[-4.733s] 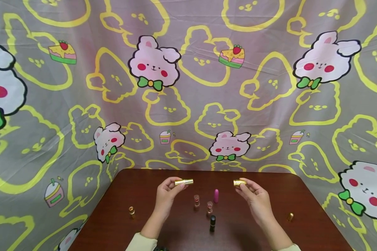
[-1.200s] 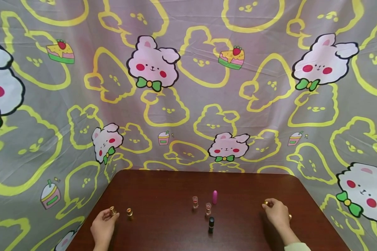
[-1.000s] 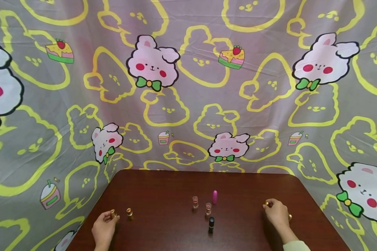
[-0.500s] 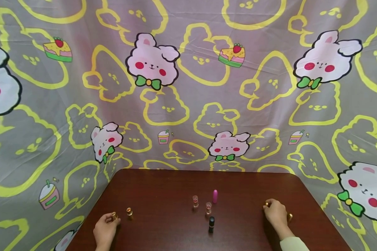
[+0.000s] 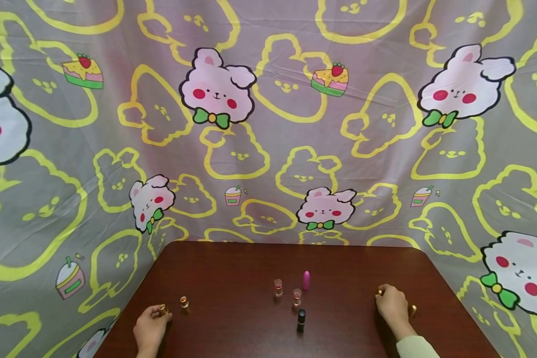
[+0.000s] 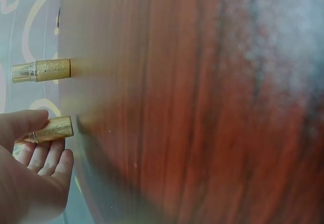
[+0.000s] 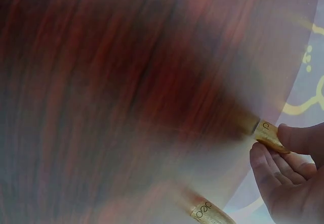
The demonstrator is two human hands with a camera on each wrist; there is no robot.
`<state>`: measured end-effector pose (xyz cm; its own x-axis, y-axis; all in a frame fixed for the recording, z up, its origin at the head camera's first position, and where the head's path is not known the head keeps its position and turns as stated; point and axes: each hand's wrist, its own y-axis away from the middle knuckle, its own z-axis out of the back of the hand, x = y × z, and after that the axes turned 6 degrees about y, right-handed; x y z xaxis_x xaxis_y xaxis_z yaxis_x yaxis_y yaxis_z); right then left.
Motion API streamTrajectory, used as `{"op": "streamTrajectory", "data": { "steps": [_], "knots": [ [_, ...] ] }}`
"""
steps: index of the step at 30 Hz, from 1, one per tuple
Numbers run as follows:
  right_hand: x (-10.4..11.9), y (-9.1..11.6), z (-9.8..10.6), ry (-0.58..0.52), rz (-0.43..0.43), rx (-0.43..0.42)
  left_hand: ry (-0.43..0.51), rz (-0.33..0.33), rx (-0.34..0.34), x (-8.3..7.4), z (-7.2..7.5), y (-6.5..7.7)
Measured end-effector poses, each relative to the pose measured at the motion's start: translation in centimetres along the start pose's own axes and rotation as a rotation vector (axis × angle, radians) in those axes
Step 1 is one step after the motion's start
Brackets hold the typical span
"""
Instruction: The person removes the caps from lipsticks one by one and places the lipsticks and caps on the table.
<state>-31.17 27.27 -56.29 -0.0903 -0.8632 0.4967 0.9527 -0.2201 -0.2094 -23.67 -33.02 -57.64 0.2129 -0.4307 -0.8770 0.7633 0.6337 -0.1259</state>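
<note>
At the table's left side my left hand [image 5: 151, 328] pinches a gold lipstick tube [image 6: 54, 129] between thumb and fingers, its base at the tabletop. A second gold lipstick tube [image 5: 185, 302] stands upright just right of that hand. Over on the right, my right hand [image 5: 391, 304] pinches a gold lipstick cap [image 7: 271, 137], thumb on one side and fingers on the other. Mostly hidden by the hand in the head view, this cap shows lettering in the right wrist view. Another gold cap [image 5: 412, 311] stands close beside the right hand.
Mid-table stand two clear-capped lipsticks [image 5: 278, 288], a pink bullet-shaped tube [image 5: 306, 281] and a black lipstick tube [image 5: 301, 320]. The dark brown table [image 5: 232, 268] is bordered by a grey cartoon-print curtain [image 5: 268, 134] at the back and sides.
Earlier both hands were raised near the middle with the gold tube and its cap apart. They have since moved outward and down to the table; lately the left hand shifted slightly nearer me.
</note>
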Motion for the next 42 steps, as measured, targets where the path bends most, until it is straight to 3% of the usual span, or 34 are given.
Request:
{"op": "streamTrajectory", "data": {
  "steps": [12,25,42],
  "knots": [
    [0.14,-0.08,0.17,0.027,0.016,0.030,-0.005,0.048,0.017,-0.05,0.05,-0.15],
    [0.18,-0.28,0.11,0.060,0.040,0.051,-0.036,-0.033,0.015,0.39,0.03,-0.18],
    [-0.09,-0.09,0.19,0.072,0.058,0.042,-0.033,-0.050,0.013,0.67,0.07,-0.10]
  ]
}}
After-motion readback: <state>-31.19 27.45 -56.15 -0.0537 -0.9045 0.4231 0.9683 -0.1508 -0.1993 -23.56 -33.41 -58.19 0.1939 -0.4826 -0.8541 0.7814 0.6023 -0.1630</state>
